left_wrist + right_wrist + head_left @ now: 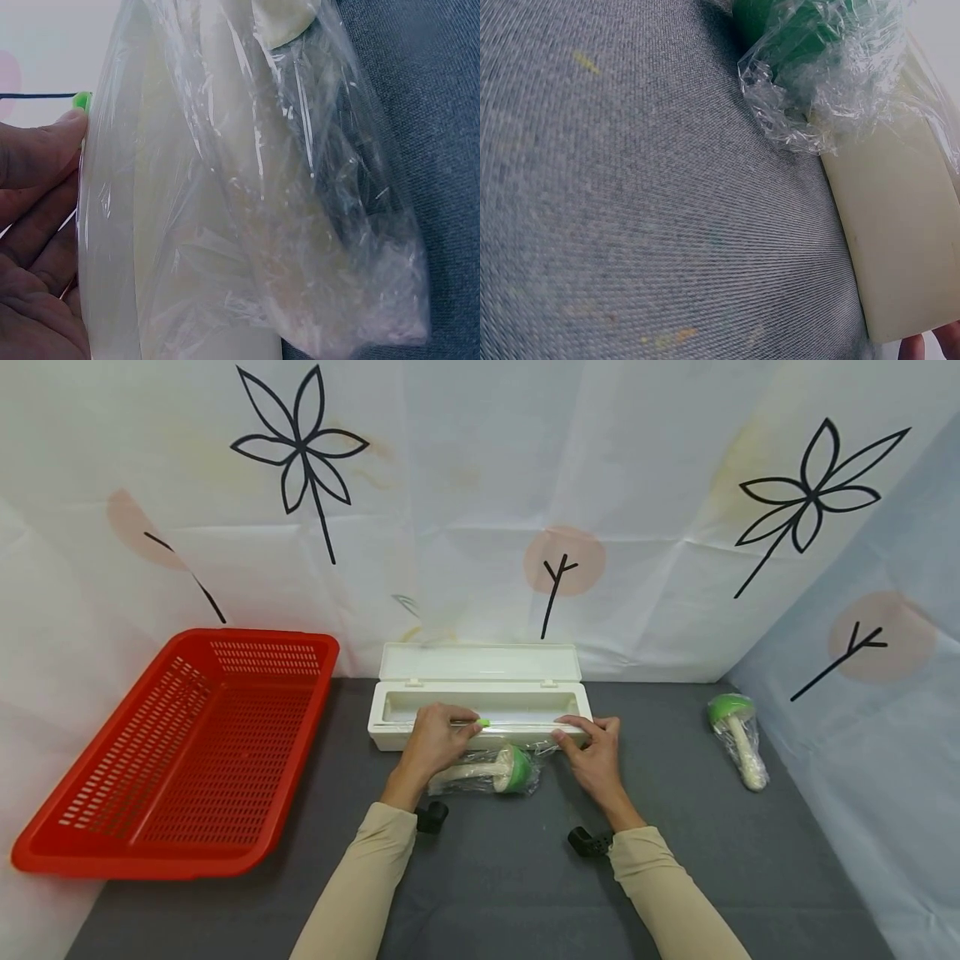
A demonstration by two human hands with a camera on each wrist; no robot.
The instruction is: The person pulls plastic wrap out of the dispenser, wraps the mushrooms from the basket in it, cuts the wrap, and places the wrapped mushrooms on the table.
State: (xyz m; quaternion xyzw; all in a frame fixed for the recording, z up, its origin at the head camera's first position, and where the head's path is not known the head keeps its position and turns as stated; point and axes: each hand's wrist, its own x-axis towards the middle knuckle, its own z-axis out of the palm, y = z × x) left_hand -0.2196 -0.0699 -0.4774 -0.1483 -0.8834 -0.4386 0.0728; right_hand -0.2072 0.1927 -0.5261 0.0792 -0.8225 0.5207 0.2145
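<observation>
A long white cling film dispenser (pixel 388 739) stands by the back wall with its lid (pixel 480 664) raised. At its front rim, my left hand (pixel 433 742) pinches a small green slide cutter (pixel 483 722) between thumb and finger. My right hand (pixel 597 758) grips the dispenser's right end, thumb at the front and fingers over the top. Just before the dispenser lies a green-capped toy mushroom (pixel 513 770) in clear film, its pale stem pointing left. In the left wrist view, film (pixel 202 187) runs from the dispenser over the stem. Crumpled film (pixel 810 97) covers the cap in the right wrist view.
A large red plastic basket (pixel 300 793) sits at the left. Another film-wrapped green-capped mushroom (pixel 738 735) lies at the far right, near the side wall. Dark grey cloth (pixel 510 893) covers the table, and a printed white sheet (pixel 450 485) hangs behind.
</observation>
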